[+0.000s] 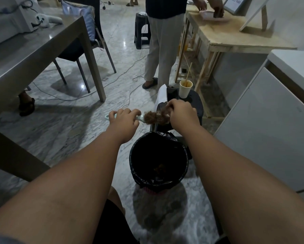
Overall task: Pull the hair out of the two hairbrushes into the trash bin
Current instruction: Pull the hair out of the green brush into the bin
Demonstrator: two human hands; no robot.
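Note:
My left hand (pixel 125 118) grips the pale handle of a round hairbrush (pixel 140 118), held level above the floor just beyond the trash bin (pixel 135 166). Brown hair (pixel 154 118) is wrapped thickly around the brush head. My right hand (pixel 182 112) pinches that hair at the far end of the brush head. The bin has a black liner, and a small clump of brown hair (pixel 159 168) lies at its bottom. I see no second hairbrush.
A black stool (pixel 196 103) behind the bin carries a paper cup (pixel 186 88) with a stick, a dark flat item and white paper. A grey table (pixel 42 50) stands left, a white cabinet (pixel 270 129) right, a wooden table (pixel 227 36) far right. A person (pixel 163 41) stands ahead. Cables cross the floor.

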